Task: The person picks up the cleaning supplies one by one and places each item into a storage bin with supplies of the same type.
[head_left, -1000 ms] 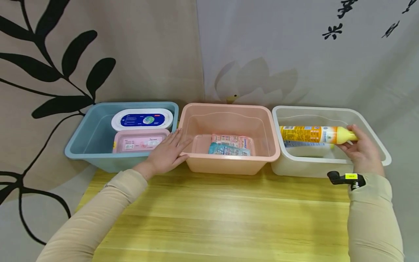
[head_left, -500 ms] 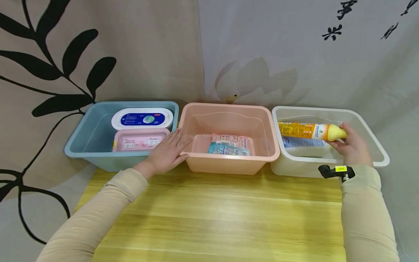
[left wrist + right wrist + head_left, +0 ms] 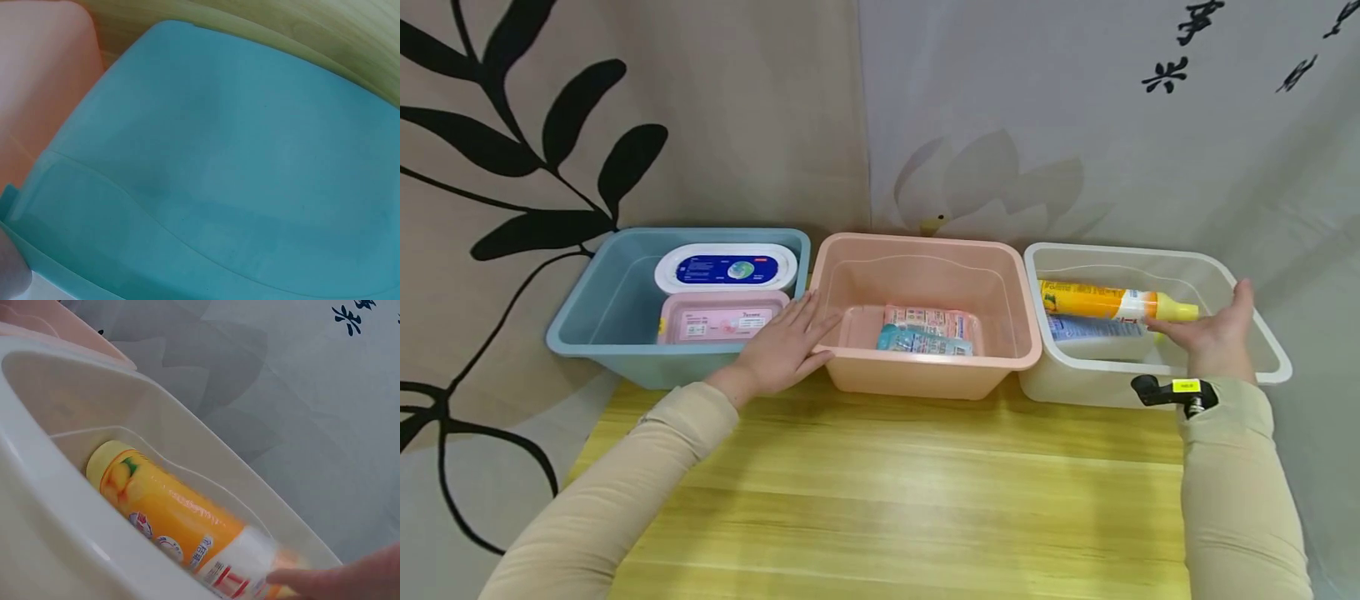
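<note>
In the head view, a yellow-and-orange bottle [image 3: 1090, 300] with a yellow cap lies on its side in the white bin [image 3: 1120, 367]. My right hand [image 3: 1217, 333] is spread over that bin's right part, fingers apart; one digit lies by or against the bottle's cap end. The right wrist view shows a fingertip [image 3: 294, 578] at the same end of the bottle, slightly blurred. A blue-and-white item [image 3: 1093, 327] lies in front of the bottle, partly hidden. Fingers extended, my left hand [image 3: 778, 350] rests on the adjoining rims of the blue bin [image 3: 602, 292] and the pink bin [image 3: 917, 375].
Inside the blue bin are a white oval pack [image 3: 726, 257] with a blue label and a pink box [image 3: 722, 317]. A pink packet [image 3: 928, 318] and a teal packet [image 3: 921, 342] lie in the pink bin. The bins stand along the back of the wooden table [image 3: 895, 492], before a curtain [image 3: 1000, 100].
The bottle has gone from my right hand's grip to lying in the white bin. My right hand has moved left and its fingers have spread. My left hand has stayed put.
</note>
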The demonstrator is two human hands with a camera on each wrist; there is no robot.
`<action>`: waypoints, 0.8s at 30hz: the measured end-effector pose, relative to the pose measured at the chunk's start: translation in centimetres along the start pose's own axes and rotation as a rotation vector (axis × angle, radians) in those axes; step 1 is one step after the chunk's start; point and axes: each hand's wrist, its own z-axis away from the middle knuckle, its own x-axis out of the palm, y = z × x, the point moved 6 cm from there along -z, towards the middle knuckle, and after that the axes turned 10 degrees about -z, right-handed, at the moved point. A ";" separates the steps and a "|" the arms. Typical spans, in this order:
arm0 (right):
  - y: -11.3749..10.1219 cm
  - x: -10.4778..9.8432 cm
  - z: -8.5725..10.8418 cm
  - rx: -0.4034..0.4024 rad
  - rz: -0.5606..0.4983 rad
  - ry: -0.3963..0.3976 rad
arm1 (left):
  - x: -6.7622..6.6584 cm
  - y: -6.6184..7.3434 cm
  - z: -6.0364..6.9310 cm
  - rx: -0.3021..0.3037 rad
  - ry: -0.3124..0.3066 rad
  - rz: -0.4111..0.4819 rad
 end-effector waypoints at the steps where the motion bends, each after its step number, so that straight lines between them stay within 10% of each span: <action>1: -0.1 0.2 0.1 -0.001 0.007 -0.012 | 0.0 0.0 0.0 0.001 0.002 0.001; 24: 1.0 1.7 2.6 0.017 0.045 -0.112 | -0.4 -0.3 0.1 -0.031 0.018 0.092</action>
